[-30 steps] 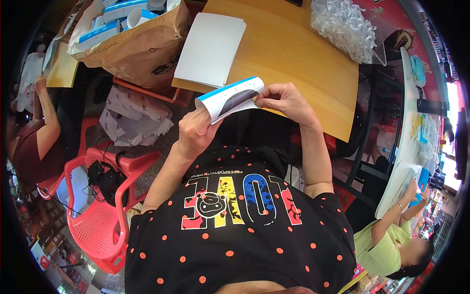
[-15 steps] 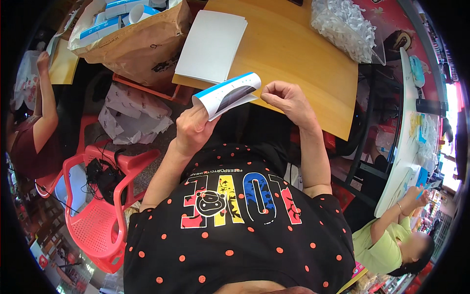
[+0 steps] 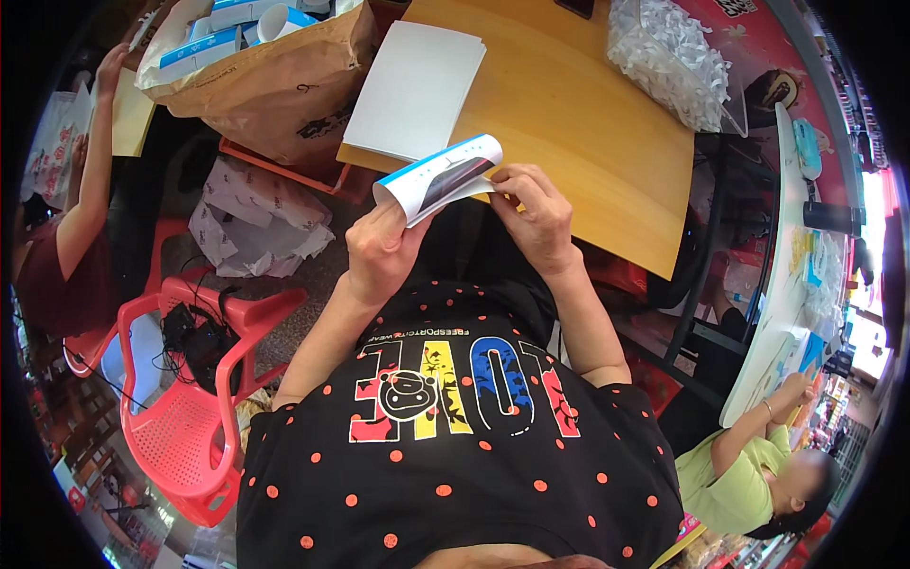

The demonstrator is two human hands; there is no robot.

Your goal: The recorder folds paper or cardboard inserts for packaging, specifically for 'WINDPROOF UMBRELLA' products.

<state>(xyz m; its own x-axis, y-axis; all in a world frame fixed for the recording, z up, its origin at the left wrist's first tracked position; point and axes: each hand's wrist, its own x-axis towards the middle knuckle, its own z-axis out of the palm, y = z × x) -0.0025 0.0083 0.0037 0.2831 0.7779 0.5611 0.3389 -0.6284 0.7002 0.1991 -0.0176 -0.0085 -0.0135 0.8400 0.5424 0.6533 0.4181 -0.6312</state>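
Observation:
A printed sheet, white with a blue band and a dark picture, is curled into a loose tube just off the near edge of the table. My left hand holds it at its left end, with some fingers hidden inside the curl. At the tube's lower right, my right hand is closed, thumb and fingers pinching the sheet's white edge. Beyond the tube, a stack of white sheets lies on the wooden table.
A brown paper bag full of blue-and-white paper rolls stands at the far left. A clear bin of white paper strips sits at the far right. A red chair is at my left. People work on both sides, one in a lime-green top.
My right hand has moved left and in to the sheet, from apart from it to pinching its edge. My left hand keeps its hold on the tube.

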